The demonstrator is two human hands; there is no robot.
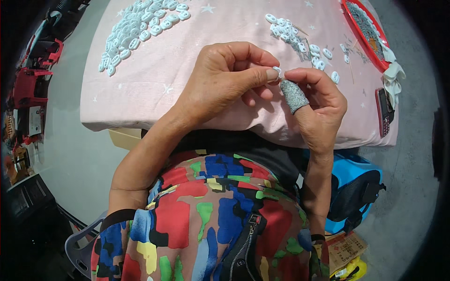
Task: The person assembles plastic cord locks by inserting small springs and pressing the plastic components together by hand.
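Observation:
Between the thumb and index finger of my left hand (225, 77) is a small white plastic piece (277, 70), mostly covered by the fingertips. My right hand (323, 100) meets it from the right, its thumb and index tips pinched close together. What those tips hold, if anything, is too small to make out. A grey knitted finger cover (293, 95) wraps the right thumb. Beyond the hands lies a loose group of white oval pieces with slots (283, 29), mixed with thin metal bits (302, 52). A larger pile of similar white pieces (136, 29) spreads at the far left.
A pink cloth with white stars (126, 100) covers the table. At the right stand a red-rimmed tray (348, 14) of small grey metal parts, a white cloth (393, 77) and a dark phone (384, 112). A blue bag (351, 187) sits below the table's right edge.

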